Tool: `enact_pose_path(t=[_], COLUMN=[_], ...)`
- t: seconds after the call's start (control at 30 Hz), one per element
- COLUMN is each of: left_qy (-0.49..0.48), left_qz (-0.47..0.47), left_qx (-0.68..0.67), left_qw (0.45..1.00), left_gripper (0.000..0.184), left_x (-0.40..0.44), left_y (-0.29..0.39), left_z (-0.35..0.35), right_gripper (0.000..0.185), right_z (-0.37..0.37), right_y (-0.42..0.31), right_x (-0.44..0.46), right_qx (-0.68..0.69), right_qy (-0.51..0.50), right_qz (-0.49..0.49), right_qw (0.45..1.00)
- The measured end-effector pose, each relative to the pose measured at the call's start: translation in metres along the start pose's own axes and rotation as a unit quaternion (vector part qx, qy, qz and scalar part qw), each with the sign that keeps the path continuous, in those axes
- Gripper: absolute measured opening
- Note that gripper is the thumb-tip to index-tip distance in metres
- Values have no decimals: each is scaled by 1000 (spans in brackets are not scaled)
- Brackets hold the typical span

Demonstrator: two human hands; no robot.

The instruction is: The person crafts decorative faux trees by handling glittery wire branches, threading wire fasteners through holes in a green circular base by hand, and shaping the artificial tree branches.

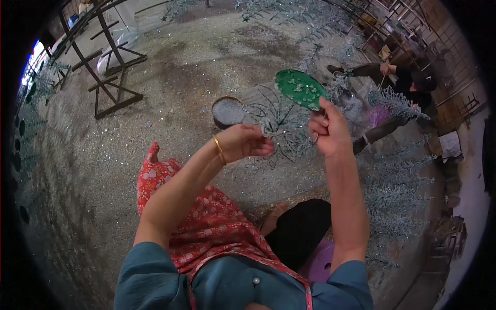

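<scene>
The right hand (330,129) pinches the rim of a green dish (282,78) bearing pale clumps, up and to the right of the round tub (222,124) of whitish granules. Just beside that tub, the left hand (243,143) draws its fingers together at partly frosted branches (279,126), some stems seemingly uncoated; whether it grips one, I cannot tell.

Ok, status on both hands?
Left hand at frosted branches. Right hand holding green dish, pale clumps on it. Bowl just beyond left hand.
</scene>
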State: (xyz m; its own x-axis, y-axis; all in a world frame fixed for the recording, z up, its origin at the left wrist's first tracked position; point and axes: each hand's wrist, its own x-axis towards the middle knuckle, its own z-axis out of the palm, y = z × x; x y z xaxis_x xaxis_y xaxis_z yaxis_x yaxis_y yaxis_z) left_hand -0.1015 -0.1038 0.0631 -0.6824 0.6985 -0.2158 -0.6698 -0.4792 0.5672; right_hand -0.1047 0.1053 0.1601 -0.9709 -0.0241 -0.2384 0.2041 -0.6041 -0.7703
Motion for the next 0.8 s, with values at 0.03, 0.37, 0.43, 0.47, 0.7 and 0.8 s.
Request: enact_pose_path(t=[0.03, 0.37, 0.43, 0.47, 0.7, 0.8], left_qy=[12, 165, 194, 223, 43, 49], left_qz=[16, 113, 97, 82, -52, -72], left_qx=[-2, -168, -168, -164, 48, 97], left_qw=[1000, 965, 962, 958, 997, 991], left_gripper=[17, 23, 22, 20, 17, 18], left_x=[-4, 25, 36, 40, 33, 24], left_y=[8, 35, 29, 27, -1, -6], left_z=[-3, -58, -54, -50, -13, -5], right_gripper=[14, 15, 14, 14, 12, 12], right_z=[-1, -11, -13, -13, -29, -35], right_y=[-2, -26, -33, -37, -53, -55], right_x=[-1, -7, -10, -12, -21, -23], right_qx=[8, -5, -2, -3, 23, 3], right_qy=[2, 9, 19, 23, 24, 32], right_qz=[-7, -11, -25, -25, -11, -32], right_qw=[1000, 1000, 999, 999, 999, 999])
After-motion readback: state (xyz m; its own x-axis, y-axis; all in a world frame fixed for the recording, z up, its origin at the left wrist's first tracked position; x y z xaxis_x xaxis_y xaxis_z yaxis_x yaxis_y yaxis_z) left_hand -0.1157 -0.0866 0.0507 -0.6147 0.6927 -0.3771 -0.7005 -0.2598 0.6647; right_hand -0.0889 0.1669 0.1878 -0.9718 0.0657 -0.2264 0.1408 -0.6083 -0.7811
